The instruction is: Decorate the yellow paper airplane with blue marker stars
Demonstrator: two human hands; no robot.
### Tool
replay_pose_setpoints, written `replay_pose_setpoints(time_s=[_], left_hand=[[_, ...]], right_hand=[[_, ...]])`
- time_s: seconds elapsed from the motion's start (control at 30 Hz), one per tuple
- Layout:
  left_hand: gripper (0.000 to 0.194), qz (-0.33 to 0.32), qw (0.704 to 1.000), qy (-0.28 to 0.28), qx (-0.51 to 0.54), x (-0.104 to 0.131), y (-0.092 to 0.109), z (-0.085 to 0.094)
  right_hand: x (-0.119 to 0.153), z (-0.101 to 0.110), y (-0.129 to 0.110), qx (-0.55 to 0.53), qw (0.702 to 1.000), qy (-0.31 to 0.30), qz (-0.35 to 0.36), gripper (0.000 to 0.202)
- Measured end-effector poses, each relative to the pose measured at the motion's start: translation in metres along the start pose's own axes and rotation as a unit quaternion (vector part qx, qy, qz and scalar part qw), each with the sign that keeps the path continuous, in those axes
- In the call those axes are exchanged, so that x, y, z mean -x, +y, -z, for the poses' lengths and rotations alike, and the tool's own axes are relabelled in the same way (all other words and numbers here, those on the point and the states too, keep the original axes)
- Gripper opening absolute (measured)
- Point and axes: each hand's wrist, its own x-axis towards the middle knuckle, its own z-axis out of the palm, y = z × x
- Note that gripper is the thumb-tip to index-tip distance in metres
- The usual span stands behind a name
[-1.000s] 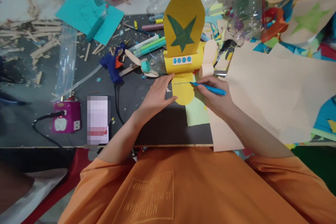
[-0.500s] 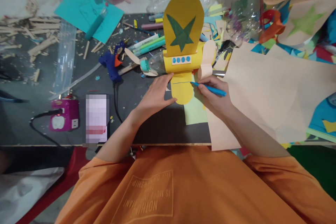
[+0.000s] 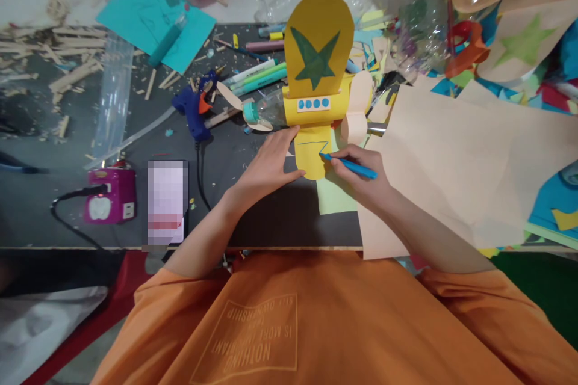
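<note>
A: Head view. Where are the 2 hands and the work?
B: The right hand (image 3: 363, 174) grasps a blue pen (image 3: 356, 168), tip at the lower yellow flap (image 3: 311, 163). The left hand (image 3: 266, 162) is open, clenching nothing, its fingertips and thumb at the flap's left edge. The flap extends from the yellow tube (image 3: 293, 113) toward the person, above the desk (image 3: 280, 216).

A: Which fault seems most likely?
B: A crooked stroke. The left hand steadies only 1 side, so pen pressure could bend or turn the flap. The bottle (image 3: 273, 107) in the tube is round and could roll. The present mark is 1 line across with 1 slanting return.

A: And at the flap's right edge?
B: An overlong stroke could run onto the green sheet (image 3: 338, 198). The right hand could also smear ink if it crossed a line that was wet; dryness cannot be told.

A: Are there hazards farther out?
B: The glue gun (image 3: 194, 117) lies near the propeller (image 3: 250, 113). Its cord (image 3: 200, 180) passes near the left forearm; a snag could pull the gun into the blades. Whether it is hot cannot be told.
</note>
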Motion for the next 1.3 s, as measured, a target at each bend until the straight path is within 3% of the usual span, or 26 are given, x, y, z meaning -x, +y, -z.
replay_pose_setpoints(time_s=[0.3,0.5,0.63,0.73,1.07,1.3], left_hand=[[0.084,-0.004,1.0,0.007,0.005,0.0,0.0,-0.002],[0.084,-0.01,1.0,0.007,0.011,0.0,-0.002,-0.002],[0.085,-0.006,1.0,-0.003,0.008,0.001,-0.001,-0.001],[0.089,-0.003,1.0,-0.011,0.004,0.001,0.002,0.001],[0.091,0.013,1.0,-0.024,0.004,0.002,0.006,0.003],[0.091,0.019,0.999,-0.027,0.008,0.002,0.007,0.004]], right_hand=[[0.005,-0.007,-0.012,0.046,0.997,-0.064,0.017,0.022],[0.005,-0.01,-0.012,0.007,0.996,-0.089,0.007,0.019],[0.002,-0.007,-0.006,-0.039,0.999,-0.026,-0.024,0.022],[-0.003,-0.004,-0.006,-0.035,0.999,0.026,0.001,0.016],[-0.015,-0.001,0.001,0.006,1.0,-0.012,-0.002,0.035],[-0.017,-0.001,0.006,0.024,0.999,-0.02,0.009,0.033]])
